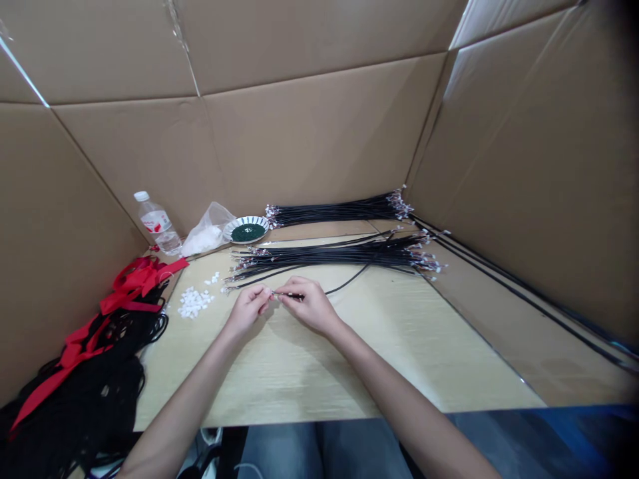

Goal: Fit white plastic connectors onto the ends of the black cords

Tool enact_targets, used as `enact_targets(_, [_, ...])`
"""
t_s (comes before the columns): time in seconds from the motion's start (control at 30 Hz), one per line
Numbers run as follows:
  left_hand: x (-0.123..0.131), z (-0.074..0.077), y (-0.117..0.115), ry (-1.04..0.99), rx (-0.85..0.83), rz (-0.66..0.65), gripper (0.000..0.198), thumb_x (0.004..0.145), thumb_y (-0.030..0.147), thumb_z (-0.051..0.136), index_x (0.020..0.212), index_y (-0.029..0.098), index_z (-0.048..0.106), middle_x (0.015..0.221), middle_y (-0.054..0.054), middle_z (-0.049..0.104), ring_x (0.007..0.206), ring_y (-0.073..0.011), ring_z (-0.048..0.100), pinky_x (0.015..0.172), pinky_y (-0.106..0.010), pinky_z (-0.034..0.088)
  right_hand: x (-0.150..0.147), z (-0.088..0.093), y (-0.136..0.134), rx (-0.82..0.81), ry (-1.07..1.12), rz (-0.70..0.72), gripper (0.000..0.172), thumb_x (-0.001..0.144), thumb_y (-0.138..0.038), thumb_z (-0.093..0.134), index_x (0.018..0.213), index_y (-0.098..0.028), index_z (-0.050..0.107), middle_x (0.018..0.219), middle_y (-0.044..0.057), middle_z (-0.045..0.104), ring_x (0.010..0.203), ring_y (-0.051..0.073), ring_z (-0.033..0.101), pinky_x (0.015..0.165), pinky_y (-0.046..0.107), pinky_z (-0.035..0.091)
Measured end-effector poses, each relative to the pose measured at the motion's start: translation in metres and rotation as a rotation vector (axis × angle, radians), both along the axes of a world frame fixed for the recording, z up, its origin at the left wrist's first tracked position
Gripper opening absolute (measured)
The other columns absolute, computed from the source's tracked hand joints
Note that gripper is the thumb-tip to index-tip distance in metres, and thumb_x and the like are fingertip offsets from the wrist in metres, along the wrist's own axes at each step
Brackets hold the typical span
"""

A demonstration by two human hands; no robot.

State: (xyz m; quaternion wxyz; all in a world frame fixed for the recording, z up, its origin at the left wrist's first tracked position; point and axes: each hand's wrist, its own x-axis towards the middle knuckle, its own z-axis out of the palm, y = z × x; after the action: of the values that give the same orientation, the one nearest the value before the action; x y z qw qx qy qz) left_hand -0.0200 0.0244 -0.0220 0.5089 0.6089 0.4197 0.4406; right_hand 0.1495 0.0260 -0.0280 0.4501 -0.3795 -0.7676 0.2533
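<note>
Pinching a black cord between closed left hand and right hand, green beads filling a striped dish beyond.

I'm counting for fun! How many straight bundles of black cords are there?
2: the back bundle lies along the cardboard wall, and the front bundle lies just in front of it.

The black cords look smooth and slightly glossy, like rubber, and end in bright metal fittings. The desk has a pale wood-grain laminate with a soft sheen. The corrugated cardboard walls are matt brown paper. The bottle is clear, glossy plastic, the bag thin crinkled plastic, the dish glazed ceramic, and the red ribbon smooth cloth.
</note>
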Motion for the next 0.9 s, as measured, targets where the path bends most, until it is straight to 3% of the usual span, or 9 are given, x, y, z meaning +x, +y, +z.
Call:
enact_targets(0.23, [-0.001,-0.003,0.002,-0.014,-0.013,0.012,0.047,0.073,0.061,0.057,0.066,0.015,0.053,0.041,0.007,0.037,0.036,-0.0054,0.025,0.040,-0.020,0.015,0.006,0.010,-0.006,0.046,-0.121,-0.065,0.010,0.080,-0.024,0.062,0.081,-0.017,0.070,0.080,0.003,0.067,0.072,0.013,0.059,0.062,0.022,0.040])
enact_targets(0.37, [-0.006,-0.004,0.004,-0.028,0.000,0.068,0.040,0.078,0.054,0.053,0.068,0.015,0.053,0.043,0.007,0.038,0.037,-0.0063,0.027,0.040,-0.020,0.016,0.016,0.015,-0.004,0.047,-0.270,-0.179,0.022,0.084,-0.033,0.057,0.077,-0.017,0.069,0.070,0.001,0.066,0.063,0.012,0.055,0.059,0.023,0.033])
enact_targets(0.6, [-0.008,0.003,0.003,0.014,0.086,0.195,0.027,0.075,0.037,0.052,0.059,0.016,0.053,0.043,0.006,0.035,0.042,-0.0083,0.029,0.044,-0.021,0.020,0.020,0.012,0.000,0.058,-0.416,-0.257,0.028,0.084,-0.033,0.055,0.064,-0.016,0.065,0.059,-0.001,0.060,0.055,0.011,0.049,0.053,0.023,0.025])
enact_targets(0.9, [-0.011,0.001,0.003,0.090,0.161,0.326,0.021,0.070,0.030,0.053,0.054,0.016,0.052,0.047,0.004,0.039,0.048,-0.0104,0.034,0.047,-0.022,0.025,0.014,0.016,-0.008,0.161,-0.543,-0.326,0.025,0.080,-0.039,0.062,0.071,-0.016,0.066,0.073,0.006,0.066,0.075,0.018,0.055,0.067,0.026,0.033])
